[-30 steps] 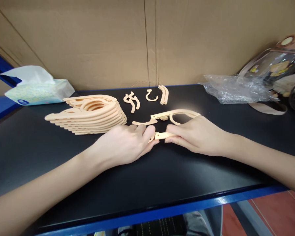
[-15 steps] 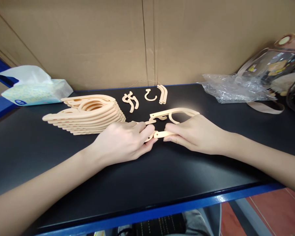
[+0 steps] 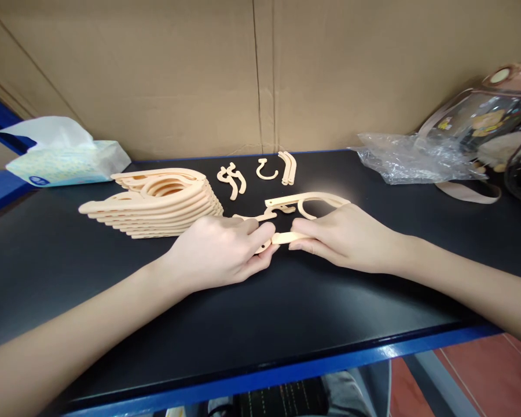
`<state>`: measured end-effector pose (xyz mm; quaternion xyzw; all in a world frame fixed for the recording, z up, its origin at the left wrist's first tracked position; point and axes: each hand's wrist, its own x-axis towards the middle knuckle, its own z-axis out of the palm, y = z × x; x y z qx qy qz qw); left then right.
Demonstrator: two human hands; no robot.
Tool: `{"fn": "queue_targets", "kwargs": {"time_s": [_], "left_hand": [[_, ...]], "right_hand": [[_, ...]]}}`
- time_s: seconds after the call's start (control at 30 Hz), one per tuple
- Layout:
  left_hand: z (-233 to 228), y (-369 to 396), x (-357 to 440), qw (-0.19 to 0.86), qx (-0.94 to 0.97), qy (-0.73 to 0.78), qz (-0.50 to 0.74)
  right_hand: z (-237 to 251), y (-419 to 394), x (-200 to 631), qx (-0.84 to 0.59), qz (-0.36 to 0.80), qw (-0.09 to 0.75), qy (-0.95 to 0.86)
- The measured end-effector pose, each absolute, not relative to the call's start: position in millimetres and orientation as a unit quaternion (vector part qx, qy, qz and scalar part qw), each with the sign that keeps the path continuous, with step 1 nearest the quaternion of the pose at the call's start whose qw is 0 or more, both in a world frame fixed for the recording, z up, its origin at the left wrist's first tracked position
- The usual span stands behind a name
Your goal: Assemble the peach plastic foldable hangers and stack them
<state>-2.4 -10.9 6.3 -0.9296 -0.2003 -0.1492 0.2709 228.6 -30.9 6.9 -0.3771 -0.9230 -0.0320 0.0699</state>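
My left hand (image 3: 221, 250) is closed, thumb and fingers pinching a small cream plastic hanger piece (image 3: 263, 248); a hole shows at its end and the rest is hidden. A cream hanger arm (image 3: 286, 237) is gripped near its end by my closed right hand (image 3: 349, 238). The two held ends meet between my fingertips; whether they are joined I cannot tell. Just beyond my hands lie another long hanger arm (image 3: 299, 198), partly behind my right hand, and a small curved piece (image 3: 267, 214). Beside my left hand is a neat stack of cream hangers (image 3: 156, 209).
Small hanger hooks (image 3: 267, 174) and curved pieces (image 3: 289, 168) lie toward the back of the black table (image 3: 252, 330). A tissue pack (image 3: 69, 162) stands at the left. Crumpled clear plastic (image 3: 417, 159) and a transparent bag (image 3: 495, 116) occupy the right, with a cardboard wall (image 3: 178, 75) behind.
The hanger arm in my right hand has turned slightly, so the hole at its end no longer shows. Both hands stay in nearly the same place; the view has shifted a little.
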Motion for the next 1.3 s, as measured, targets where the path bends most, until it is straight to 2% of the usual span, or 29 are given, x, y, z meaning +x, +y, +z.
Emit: {"fn": "queue_targets", "kwargs": {"time_s": [0.3,0.53,0.67,0.87,1.1,1.3], "left_hand": [[5.7,-11.2,-2.0,0.180,-0.957,-0.168,-0.155],[2.1,-14.1,-1.4,0.103,-0.959,-0.205,-0.167],[1.5,-11.1,-3.3,0.110,-0.952,-0.230,-0.170],[4.0,-10.1,-6.3,0.146,-0.944,-0.235,-0.181],[6.6,-10.9,-5.9,0.165,-0.942,-0.229,-0.181],[6.9,-12.5,-5.3,0.132,-0.955,-0.192,-0.186]], "right_hand": [[8.2,-29.8,233.8,-0.344,0.001,0.107,-0.933],[10.6,-25.8,238.5,-0.330,0.017,0.131,-0.935],[14.3,-19.4,244.1,-0.339,0.012,0.183,-0.923],[18.8,-9.5,252.5,-0.423,-0.087,0.271,-0.860],[12.8,0.6,259.2,-0.481,0.010,0.263,-0.836],[9.9,3.8,261.5,-0.480,-0.003,0.262,-0.837]]}}
